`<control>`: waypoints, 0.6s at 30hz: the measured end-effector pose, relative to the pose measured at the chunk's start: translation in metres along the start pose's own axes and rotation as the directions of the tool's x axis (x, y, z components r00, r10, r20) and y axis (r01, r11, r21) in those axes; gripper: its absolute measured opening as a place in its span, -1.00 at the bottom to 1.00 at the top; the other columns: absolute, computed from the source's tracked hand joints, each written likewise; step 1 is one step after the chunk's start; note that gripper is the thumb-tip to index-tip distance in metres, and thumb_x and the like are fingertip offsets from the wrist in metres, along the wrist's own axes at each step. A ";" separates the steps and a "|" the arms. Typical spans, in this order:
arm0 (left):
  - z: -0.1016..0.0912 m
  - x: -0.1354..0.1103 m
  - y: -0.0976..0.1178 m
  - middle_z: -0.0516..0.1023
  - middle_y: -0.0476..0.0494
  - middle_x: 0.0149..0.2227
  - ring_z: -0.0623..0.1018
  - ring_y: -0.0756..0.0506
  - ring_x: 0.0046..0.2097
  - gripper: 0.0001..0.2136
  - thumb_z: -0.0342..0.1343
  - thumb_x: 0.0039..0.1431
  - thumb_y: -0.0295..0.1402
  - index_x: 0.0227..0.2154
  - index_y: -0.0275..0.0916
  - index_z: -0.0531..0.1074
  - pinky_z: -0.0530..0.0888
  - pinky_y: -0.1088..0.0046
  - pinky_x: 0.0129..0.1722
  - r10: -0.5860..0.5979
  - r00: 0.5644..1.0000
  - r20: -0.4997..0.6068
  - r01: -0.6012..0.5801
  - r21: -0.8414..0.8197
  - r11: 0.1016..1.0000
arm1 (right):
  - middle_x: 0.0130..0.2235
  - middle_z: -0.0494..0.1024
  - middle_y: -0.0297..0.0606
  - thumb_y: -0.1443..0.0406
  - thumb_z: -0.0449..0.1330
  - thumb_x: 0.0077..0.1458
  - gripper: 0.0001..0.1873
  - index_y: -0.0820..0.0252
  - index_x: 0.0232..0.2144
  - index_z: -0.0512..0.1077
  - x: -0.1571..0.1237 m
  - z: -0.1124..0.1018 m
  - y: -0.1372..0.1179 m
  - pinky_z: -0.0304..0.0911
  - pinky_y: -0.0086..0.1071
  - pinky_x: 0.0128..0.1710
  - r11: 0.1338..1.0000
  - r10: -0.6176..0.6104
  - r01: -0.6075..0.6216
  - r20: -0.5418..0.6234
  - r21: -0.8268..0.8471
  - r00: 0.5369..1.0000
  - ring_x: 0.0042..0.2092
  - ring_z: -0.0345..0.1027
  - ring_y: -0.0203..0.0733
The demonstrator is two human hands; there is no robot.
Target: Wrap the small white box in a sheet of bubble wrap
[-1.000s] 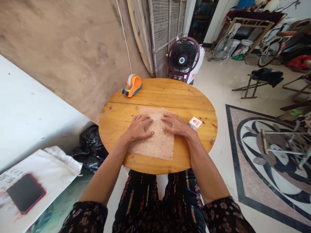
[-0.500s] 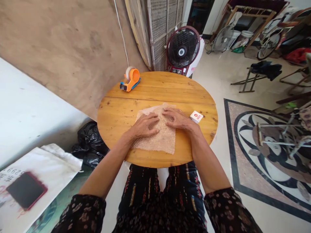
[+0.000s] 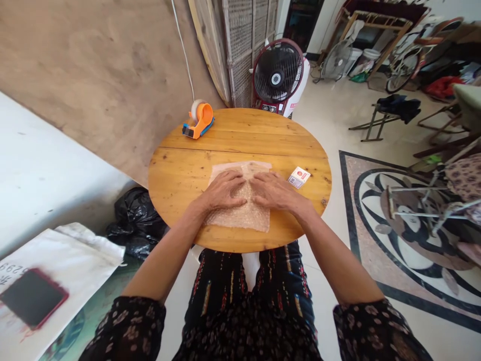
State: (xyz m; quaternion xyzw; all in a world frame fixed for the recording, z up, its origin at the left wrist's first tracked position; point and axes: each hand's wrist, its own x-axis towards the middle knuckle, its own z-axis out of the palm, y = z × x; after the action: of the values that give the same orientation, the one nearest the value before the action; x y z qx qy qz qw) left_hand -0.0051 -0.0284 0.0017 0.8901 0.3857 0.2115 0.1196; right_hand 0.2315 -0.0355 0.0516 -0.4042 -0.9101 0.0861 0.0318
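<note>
Head view, left to right: left hand (image 3: pixel 225 190) palm down on the left part of a bubble wrap sheet (image 3: pixel 238 218), thumb pointing inward. Right hand (image 3: pixel 272 190) lies over the right part, mirrored. Hands close together, thumb tips nearly meeting over the middle, a narrow gap between them. Both look loosely open, fingers bent, not clamped on anything; can't tell if any fingertip pinches the plastic. Sheet lies in the near middle of a round wooden table (image 3: pixel 180 175), mostly flat, far edge a bit uneven. Whether something sits under the hands — can't tell, they cover the centre.

Doing it well, my judgement: light, even pressure from both hands, near edge kept straight, no hard push that would pop bubbles or drag the sheet.

Around, left to right: phone (image 3: pixel 34 298) on a white sack (image 3: pixel 86 253), black plastic bag (image 3: pixel 135 220) beside the table, orange tape dispenser (image 3: pixel 202 120) at the far left of the tabletop, well apart from the hands. Fan (image 3: pixel 277 72) behind the table. Small white box (image 3: pixel 299 177) just beyond the right hand, off the sheet — likeliest thing to get bumped if that wrist swings out. Folding stool (image 3: pixel 381 120) farther right on the floor, well out of reach.
</note>
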 end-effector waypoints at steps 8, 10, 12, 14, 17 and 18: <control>0.002 -0.001 -0.002 0.42 -0.34 0.11 0.39 -0.35 0.15 -0.38 0.17 0.11 0.04 0.14 -0.24 0.39 0.29 0.02 0.19 -0.017 0.999 0.039 0.015 0.057 0.998 | 0.29 0.30 -0.03 -0.07 0.23 0.10 -0.20 0.15 0.29 0.22 -0.019 0.003 0.013 0.11 0.08 0.22 0.999 0.028 -0.030 0.045 0.043 0.999 0.27 0.18 0.22; 0.002 0.000 -0.002 0.40 -0.34 0.12 0.38 -0.35 0.16 -0.39 0.16 0.12 0.05 0.14 -0.24 0.39 0.28 0.05 0.20 -0.008 0.999 0.036 0.006 0.063 0.998 | 0.27 0.34 -0.02 0.04 0.21 0.15 -0.30 0.19 0.27 0.25 -0.027 0.003 0.014 0.14 0.04 0.23 0.998 0.034 -0.033 -0.006 0.053 0.999 0.27 0.20 0.16; 0.001 0.000 -0.001 0.38 -0.33 0.15 0.35 -0.34 0.19 -0.38 0.16 0.13 0.05 0.14 -0.24 0.37 0.26 0.07 0.22 0.003 0.999 0.036 -0.005 0.064 0.998 | 0.25 0.37 -0.03 0.15 0.17 0.19 -0.41 0.23 0.22 0.31 -0.035 0.001 0.014 0.16 -0.02 0.23 0.997 0.053 -0.049 -0.071 0.068 0.996 0.26 0.23 0.10; -0.001 0.001 0.000 0.39 -0.31 0.15 0.35 -0.33 0.18 -0.37 0.17 0.12 0.04 0.16 -0.23 0.34 0.27 0.09 0.21 -0.008 0.998 0.055 0.004 0.067 0.998 | 0.18 0.45 -0.07 0.22 0.12 0.22 -0.52 0.23 0.16 0.38 -0.043 -0.001 0.015 0.17 -0.05 0.22 0.995 0.083 -0.073 -0.153 0.067 0.985 0.21 0.30 0.04; -0.003 0.001 0.003 0.42 -0.31 0.13 0.38 -0.34 0.15 -0.32 0.20 0.10 0.02 0.20 -0.24 0.29 0.28 0.07 0.20 -0.057 0.995 0.081 0.051 0.064 0.997 | 0.17 0.45 -0.07 0.24 0.12 0.21 -0.57 0.22 0.11 0.41 -0.049 -0.006 0.024 0.14 0.02 0.21 0.977 0.198 -0.213 -0.302 -0.017 0.932 0.19 0.29 0.09; -0.004 0.002 0.003 0.43 -0.32 0.12 0.39 -0.35 0.15 -0.30 0.20 0.08 0.02 0.22 -0.26 0.27 0.28 0.06 0.20 -0.072 0.994 0.084 0.067 0.061 0.996 | 0.21 0.41 -0.02 0.24 0.14 0.19 -0.53 0.25 0.13 0.38 -0.051 -0.007 0.029 0.13 0.07 0.19 0.954 0.260 -0.294 -0.340 -0.054 0.904 0.20 0.26 0.16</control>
State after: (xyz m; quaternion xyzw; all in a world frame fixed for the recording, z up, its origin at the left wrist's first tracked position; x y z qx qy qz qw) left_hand -0.0040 -0.0291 0.0065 0.8876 0.4167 0.1572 0.1177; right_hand 0.2871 -0.0533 0.0536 -0.5391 -0.8285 -0.0261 0.1495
